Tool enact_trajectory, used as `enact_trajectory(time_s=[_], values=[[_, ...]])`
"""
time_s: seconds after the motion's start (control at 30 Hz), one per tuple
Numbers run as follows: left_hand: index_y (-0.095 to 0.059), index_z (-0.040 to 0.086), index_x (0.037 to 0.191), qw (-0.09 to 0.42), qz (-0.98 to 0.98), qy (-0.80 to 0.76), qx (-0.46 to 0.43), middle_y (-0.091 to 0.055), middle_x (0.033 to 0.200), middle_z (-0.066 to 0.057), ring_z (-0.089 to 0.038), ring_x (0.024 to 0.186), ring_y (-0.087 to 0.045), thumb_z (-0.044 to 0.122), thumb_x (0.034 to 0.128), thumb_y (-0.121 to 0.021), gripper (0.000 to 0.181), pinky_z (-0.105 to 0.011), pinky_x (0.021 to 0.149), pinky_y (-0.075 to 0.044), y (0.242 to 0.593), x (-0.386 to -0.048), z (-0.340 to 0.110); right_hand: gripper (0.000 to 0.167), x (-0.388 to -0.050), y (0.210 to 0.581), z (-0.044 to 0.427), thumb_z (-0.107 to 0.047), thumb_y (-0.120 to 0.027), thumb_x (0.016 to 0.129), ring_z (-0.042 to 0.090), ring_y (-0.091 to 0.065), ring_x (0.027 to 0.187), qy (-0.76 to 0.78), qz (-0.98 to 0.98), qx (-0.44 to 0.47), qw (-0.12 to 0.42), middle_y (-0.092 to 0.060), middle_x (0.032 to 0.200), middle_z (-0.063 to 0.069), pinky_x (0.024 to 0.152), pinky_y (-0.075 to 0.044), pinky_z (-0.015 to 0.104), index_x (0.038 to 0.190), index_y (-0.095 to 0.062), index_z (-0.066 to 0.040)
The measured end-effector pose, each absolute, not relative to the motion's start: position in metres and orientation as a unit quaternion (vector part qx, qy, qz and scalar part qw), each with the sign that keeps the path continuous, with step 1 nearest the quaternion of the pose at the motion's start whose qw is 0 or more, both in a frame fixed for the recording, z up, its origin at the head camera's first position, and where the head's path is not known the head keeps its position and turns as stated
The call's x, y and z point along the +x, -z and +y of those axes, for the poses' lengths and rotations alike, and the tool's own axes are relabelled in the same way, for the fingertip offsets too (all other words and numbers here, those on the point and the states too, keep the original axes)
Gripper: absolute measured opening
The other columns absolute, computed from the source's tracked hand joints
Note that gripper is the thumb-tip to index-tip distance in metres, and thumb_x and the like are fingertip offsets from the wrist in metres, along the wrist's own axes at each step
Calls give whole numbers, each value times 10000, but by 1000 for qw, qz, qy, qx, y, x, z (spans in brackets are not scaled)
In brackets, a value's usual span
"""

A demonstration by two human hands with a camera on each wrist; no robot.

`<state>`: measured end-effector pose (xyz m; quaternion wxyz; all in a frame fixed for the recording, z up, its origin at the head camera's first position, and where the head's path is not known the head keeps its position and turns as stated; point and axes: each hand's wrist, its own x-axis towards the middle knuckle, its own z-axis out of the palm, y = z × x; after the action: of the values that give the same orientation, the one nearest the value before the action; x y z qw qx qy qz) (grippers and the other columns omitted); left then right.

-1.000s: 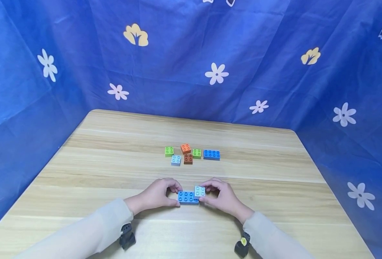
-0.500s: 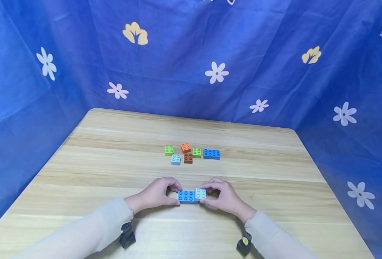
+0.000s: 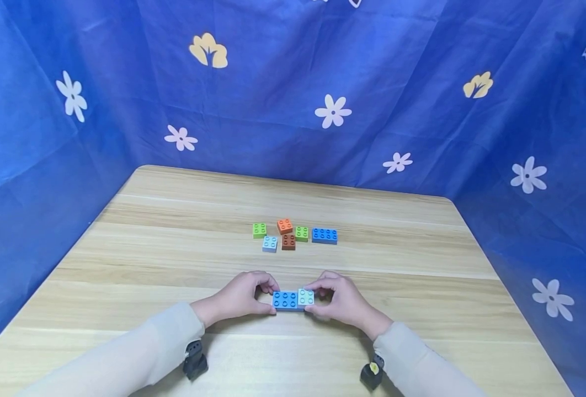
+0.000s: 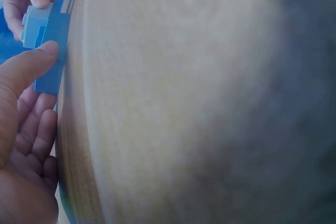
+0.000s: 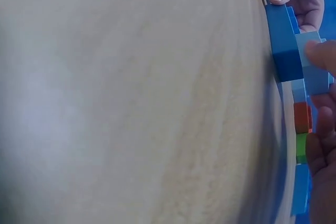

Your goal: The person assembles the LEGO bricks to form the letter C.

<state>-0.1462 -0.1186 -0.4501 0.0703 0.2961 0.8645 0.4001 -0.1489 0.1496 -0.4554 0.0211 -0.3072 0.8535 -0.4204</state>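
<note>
And there it is: the pale block (image 3: 305, 298) has nudged left in the last half second, now over the right end of the blue brick (image 3: 285, 300) and overhanging it! Right hand (image 3: 341, 299) pinches the block; left hand (image 3: 242, 296) grips the brick's left end, low over the counter (image 3: 253, 358). Looks lined up for joining; fully seated, I can't tell. Farther back, the orange block (image 3: 284, 226) waits.

Held blue brick (image 3: 285, 301): end studs hidden under pale brick (image 3: 305, 297).
Worktop (image 4: 142, 87): blurred beside that brick, wrist views.
Sleeves (image 3: 124, 353): cropped, nearer than that brick.
</note>
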Motion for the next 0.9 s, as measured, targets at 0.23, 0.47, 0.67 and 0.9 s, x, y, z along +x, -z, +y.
enact_trajectory(time_s=[0.23,0.47,0.67,0.9], values=[[-665,117,964,82,864,-402,293,-612,895,113,-130,851,-567,213,674,-854,360,-292,804,-486,450,-148,-120,361,-148,453,149,-205,-854,689,97,-543,752,408,862,-300,27,-611,830,-35,652,-494,236,1030,-738,-177],[-663,73,1038,90,846,-435,293,-667,968,43,-155,880,-598,277,652,-863,480,-312,830,-497,453,-165,-137,367,-148,454,149,-208,-857,682,93,-547,753,409,862,-297,26,-612,833,-40,658,-497,234,1027,-737,-173],[-671,67,1014,54,871,-432,229,-671,936,27,-162,859,-599,268,662,-862,448,-318,809,-504,453,-189,-160,366,-148,455,148,-211,-857,680,77,-543,752,409,864,-293,30,-604,829,-59,662,-499,232,1024,-737,-176],[-672,35,989,18,887,-429,170,-666,924,-36,-194,846,-588,226,713,-844,377,-372,803,-497,452,-212,-181,362,-148,456,149,-214,-857,682,73,-541,748,411,863,-293,27,-589,822,-89,653,-496,229,1022,-737,-182]])
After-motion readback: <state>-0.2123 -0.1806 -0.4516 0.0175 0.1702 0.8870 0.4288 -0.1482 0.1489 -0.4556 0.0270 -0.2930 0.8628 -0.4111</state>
